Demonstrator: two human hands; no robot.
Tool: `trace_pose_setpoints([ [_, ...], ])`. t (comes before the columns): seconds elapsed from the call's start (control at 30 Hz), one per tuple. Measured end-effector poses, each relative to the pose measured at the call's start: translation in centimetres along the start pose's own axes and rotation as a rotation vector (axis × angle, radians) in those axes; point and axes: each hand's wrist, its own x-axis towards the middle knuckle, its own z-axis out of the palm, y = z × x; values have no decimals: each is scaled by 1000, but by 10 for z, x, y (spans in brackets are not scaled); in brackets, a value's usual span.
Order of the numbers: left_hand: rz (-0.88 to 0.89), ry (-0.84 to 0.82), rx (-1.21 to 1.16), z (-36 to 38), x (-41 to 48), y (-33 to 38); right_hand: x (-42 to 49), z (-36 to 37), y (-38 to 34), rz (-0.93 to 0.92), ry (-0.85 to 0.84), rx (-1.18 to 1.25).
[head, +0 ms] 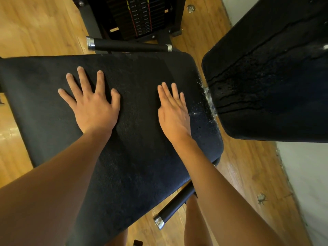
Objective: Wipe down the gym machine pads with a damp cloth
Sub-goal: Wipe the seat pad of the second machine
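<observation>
Left hand [94, 109] and right hand [173, 112] lie flat, fingers [84, 79] straight, on what seems a cloth [136, 144] over the pad [206, 134]

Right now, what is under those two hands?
A dark cloth spread over the seat pad, left hand and right hand flat on it. Only the pad's wet right edge shows; the rest is covered.

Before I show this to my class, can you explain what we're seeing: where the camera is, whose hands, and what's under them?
The camera sits on a person's head, looking down, so both arms are the wearer's own. The left hand and right hand lie flat, fingers straight, on a dark cloth spread over a gym machine's seat pad. Neither grips anything. The back pad at right shows wet drips. The weight stack stands at the top, a black handle before it.
</observation>
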Motion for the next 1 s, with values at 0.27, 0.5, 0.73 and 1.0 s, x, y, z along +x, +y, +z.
trace_pose_setpoints([
  [0.27, -4, -13, 25, -2, 1, 2, -68, -2, 15, -19, -30, 43],
  [0.5, -3, -31, 21, -6, 0, 2, -25, -4, 8, -35, -9, 44],
  [0.73, -2, -41, 28, -7, 0, 2, 4, -3, 3, -17, -12, 13],
  [1.0, 2, -26, 26, -4, 2, 0, -81, -1, 28, -90, -54, -28],
])
